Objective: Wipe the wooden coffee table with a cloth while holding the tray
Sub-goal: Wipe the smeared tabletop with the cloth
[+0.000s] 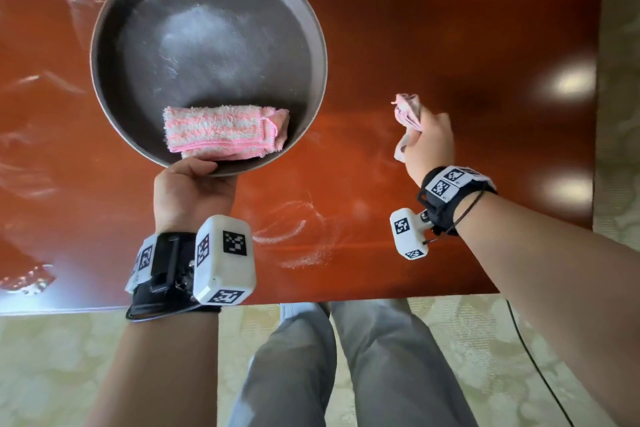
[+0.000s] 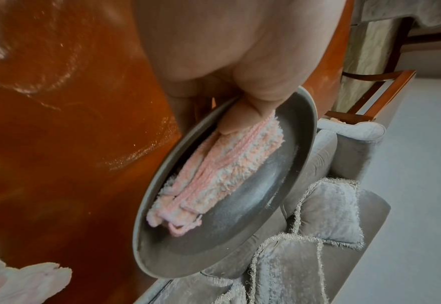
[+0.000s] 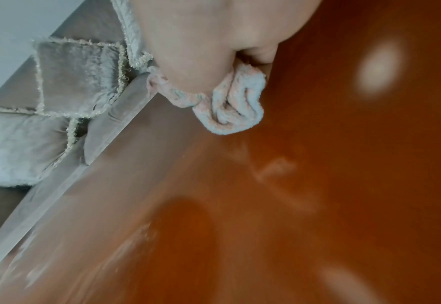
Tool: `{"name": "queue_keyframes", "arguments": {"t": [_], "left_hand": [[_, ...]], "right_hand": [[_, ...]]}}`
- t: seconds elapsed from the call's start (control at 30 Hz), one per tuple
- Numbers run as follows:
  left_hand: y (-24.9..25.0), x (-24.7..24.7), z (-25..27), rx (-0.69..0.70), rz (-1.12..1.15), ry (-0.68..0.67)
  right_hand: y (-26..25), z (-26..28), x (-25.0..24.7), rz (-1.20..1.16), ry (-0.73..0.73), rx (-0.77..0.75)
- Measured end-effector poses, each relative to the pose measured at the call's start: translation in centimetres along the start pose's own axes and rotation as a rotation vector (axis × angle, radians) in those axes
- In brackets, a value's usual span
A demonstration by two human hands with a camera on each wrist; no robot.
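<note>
Over the wooden table (image 1: 433,28), left hand (image 1: 188,189) grip clamped on tray (image 1: 114,10), right hand (image 1: 431,146) grip clamped on cloth (image 1: 408,109)

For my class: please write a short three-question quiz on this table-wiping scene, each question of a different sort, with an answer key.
1. True or false: the left hand grips the rim of the round grey tray.
2. Multiple choice: what lies in the tray? A) a folded pink-and-white towel B) a cup C) a sponge
3. Fill in: the right hand holds a bunched pink ____ above the wooden coffee table.

Key
1. True; the thumb lies over the near rim.
2. A; the folded towel sits at the near side, by the thumb.
3. cloth; white smears remain on the table.
</note>
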State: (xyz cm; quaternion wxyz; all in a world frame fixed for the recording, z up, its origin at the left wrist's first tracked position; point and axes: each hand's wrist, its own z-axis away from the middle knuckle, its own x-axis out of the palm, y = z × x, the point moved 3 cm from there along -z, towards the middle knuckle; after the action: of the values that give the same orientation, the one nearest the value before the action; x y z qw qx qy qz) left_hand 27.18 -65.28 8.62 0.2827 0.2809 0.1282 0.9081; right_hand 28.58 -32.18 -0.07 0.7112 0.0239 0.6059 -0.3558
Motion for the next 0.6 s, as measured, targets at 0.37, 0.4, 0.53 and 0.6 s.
{"name": "queue_keyframes", "arguments": {"t": [0.37,0.4,0.53,0.6], "left_hand": [[-0.6,3.7,-3.6,0.036,0.046,0.077],[-0.2,3.6,-3.7,0.04,0.048,0.078],[1.2,2.2,-4.1,0.066,0.052,0.076],[1.7,1.2,-4.2,0.076,0.062,0.083]], "right_hand": [[1.1,-7.4,1.3,0.131,-0.018,0.02],[0.6,-7.3,1.9,0.141,-0.019,-0.023],[-2.5,-5.5,4.3,0.176,-0.096,-0.193],[-4.5,-3.8,5.6,0.199,-0.148,-0.273]]}}
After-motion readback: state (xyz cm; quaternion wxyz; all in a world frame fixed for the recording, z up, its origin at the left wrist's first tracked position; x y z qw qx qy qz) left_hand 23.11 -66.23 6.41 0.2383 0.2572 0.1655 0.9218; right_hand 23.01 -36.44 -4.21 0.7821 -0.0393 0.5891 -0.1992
